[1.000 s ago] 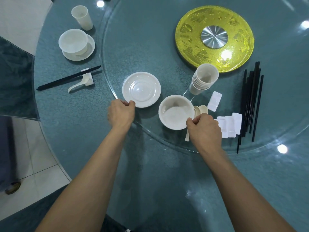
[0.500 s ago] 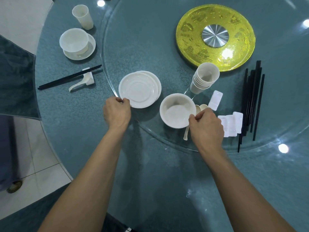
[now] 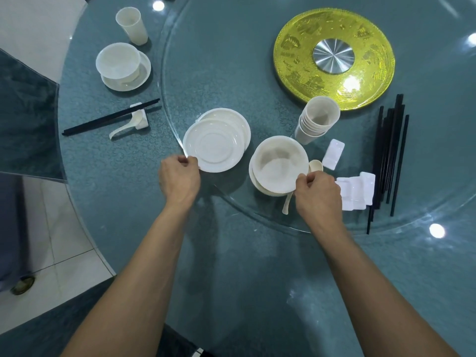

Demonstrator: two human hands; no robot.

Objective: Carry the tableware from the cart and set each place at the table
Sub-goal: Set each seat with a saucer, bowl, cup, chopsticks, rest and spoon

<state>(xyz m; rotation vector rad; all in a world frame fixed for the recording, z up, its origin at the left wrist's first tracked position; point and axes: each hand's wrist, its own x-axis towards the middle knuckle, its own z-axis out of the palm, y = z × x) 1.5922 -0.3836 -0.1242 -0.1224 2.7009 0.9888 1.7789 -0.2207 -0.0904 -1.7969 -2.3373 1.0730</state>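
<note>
While both hands work at the near edge of the glass turntable (image 3: 231, 60), I record the following. My left hand (image 3: 180, 176) has its fingers curled in a pinch on the near rim of the top plate (image 3: 213, 148). That plate sits offset toward me over the plate stack (image 3: 243, 124) beneath it. My right hand (image 3: 318, 194) pinches the near rim of the top bowl (image 3: 280, 163), which lies askew over a second bowl (image 3: 253, 180).

Spoons (image 3: 315, 166) lie just beside the bowls on the right, one handle showing below my wrist. The cup stack (image 3: 318, 119) leans behind the bowls. White chopstick rests (image 3: 358, 189) lie just right of my right hand, with black chopsticks (image 3: 389, 155) bundled beyond them.

On the table (image 3: 231, 279) at far left, one finished place (image 3: 118, 63) has a bowl on a saucer, a cup, and chopsticks and a spoon on a rest.
</note>
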